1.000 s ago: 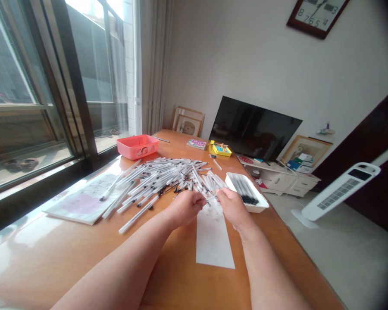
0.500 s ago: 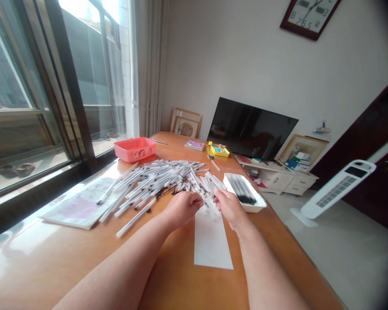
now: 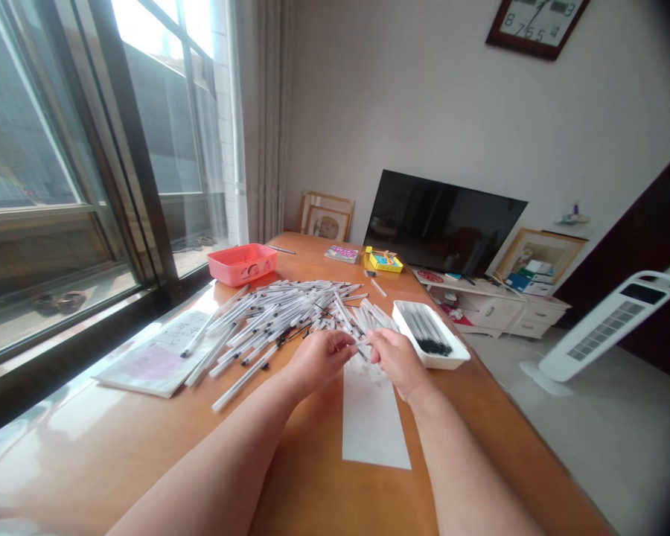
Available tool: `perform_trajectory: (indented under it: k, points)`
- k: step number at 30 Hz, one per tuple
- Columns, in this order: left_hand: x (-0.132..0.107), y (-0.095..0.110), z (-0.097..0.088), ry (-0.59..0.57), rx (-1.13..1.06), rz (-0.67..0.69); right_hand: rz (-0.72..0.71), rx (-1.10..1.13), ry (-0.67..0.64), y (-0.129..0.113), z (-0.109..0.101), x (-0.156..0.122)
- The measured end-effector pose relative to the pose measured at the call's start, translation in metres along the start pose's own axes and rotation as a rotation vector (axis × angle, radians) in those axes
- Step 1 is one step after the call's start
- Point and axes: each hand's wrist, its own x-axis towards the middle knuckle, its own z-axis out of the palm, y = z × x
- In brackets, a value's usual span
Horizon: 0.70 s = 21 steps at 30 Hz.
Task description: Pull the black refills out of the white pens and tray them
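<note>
My left hand and my right hand meet over a strip of white paper, their fingertips pinched close together. Between them shows a thin, dark-tipped piece of a pen; the fingers cover most of it. Beyond the hands spreads a loose heap of clear-barrelled pens, many with black ends. Right of my right hand stands a white tray in which similar pens lie lined up, black ends toward me.
A red plastic basket sits behind the heap by the window. Papers lie at the left, some pens resting over them. A booklet and a yellow box are at the table's far end. A tower fan stands right.
The whole view has shifted slightly, moving things to the right in the picture. Both hands stay pinched together over the paper, and the dark-tipped piece between them shows more clearly.
</note>
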Motion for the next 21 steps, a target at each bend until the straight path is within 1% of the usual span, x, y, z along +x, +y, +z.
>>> perform_trajectory:
  k: [2,5,8,10,13,15,17,19,21]
  points:
    - [0.002,-0.005,-0.006,0.103,-0.051,-0.032,0.008,0.068,0.082,0.002,-0.004,0.004]
    - [0.008,-0.017,-0.019,0.277,-0.138,-0.129,0.040,0.160,0.203,0.007,-0.010,0.012]
    - [0.013,-0.032,-0.033,0.450,-0.286,-0.215,0.066,0.219,0.270,0.013,-0.013,0.018]
    - [0.014,-0.041,-0.039,0.508,-0.280,-0.252,0.065,0.234,0.300,0.015,-0.013,0.021]
    - [0.013,-0.051,-0.041,0.509,-0.145,-0.279,0.026,0.243,0.339,0.015,-0.015,0.022]
    - [0.011,-0.052,-0.039,0.482,0.009,-0.277,0.004,0.247,0.360,0.015,-0.016,0.022]
    - [0.009,-0.050,-0.033,0.424,0.225,-0.240,0.004,0.254,0.377,0.014,-0.017,0.022]
    - [0.008,-0.046,-0.026,0.341,0.438,-0.165,0.025,0.262,0.389,0.014,-0.018,0.023]
    - [0.008,-0.042,-0.017,0.253,0.575,-0.101,0.051,0.272,0.392,0.014,-0.019,0.024]
